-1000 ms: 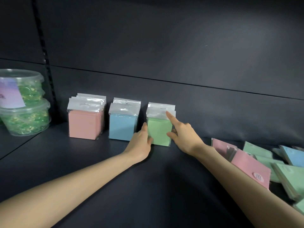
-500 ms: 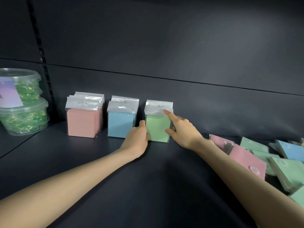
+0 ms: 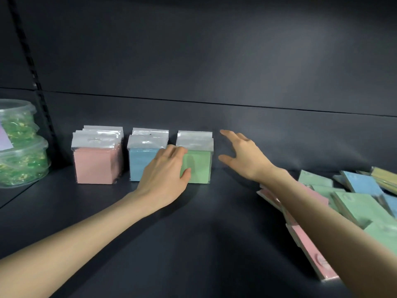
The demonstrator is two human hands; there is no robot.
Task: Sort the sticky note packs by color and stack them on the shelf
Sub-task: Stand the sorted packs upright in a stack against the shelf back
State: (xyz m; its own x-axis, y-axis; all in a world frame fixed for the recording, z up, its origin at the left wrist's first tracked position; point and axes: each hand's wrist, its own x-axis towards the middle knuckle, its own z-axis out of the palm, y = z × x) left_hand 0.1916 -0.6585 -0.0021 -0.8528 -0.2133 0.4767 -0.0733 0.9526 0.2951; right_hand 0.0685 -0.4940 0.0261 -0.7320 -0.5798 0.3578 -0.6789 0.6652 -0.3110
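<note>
Three upright rows of sticky note packs stand against the shelf's back wall: pink packs point(image 3: 94, 164), blue packs point(image 3: 141, 162) and green packs point(image 3: 198, 166). My left hand point(image 3: 165, 171) rests against the front green pack's left side, thumb on its face and fingers along its left edge, partly covering the blue row. My right hand point(image 3: 242, 155) hovers just right of the green row, fingers spread, holding nothing. A loose pile of pink, green and blue packs point(image 3: 352, 201) lies at the right, partly hidden behind my right forearm.
Two stacked clear plastic tubs point(image 3: 19, 147) with green contents stand at the far left, beside a slotted shelf upright point(image 3: 36, 82). The dark shelf floor point(image 3: 193, 233) stretches in front of the rows. A yellow pack point(image 3: 384, 177) shows at the pile's far right.
My right hand has lifted off the green packs and moved right, opening its fingers. My left hand has slid further onto the front green pack.
</note>
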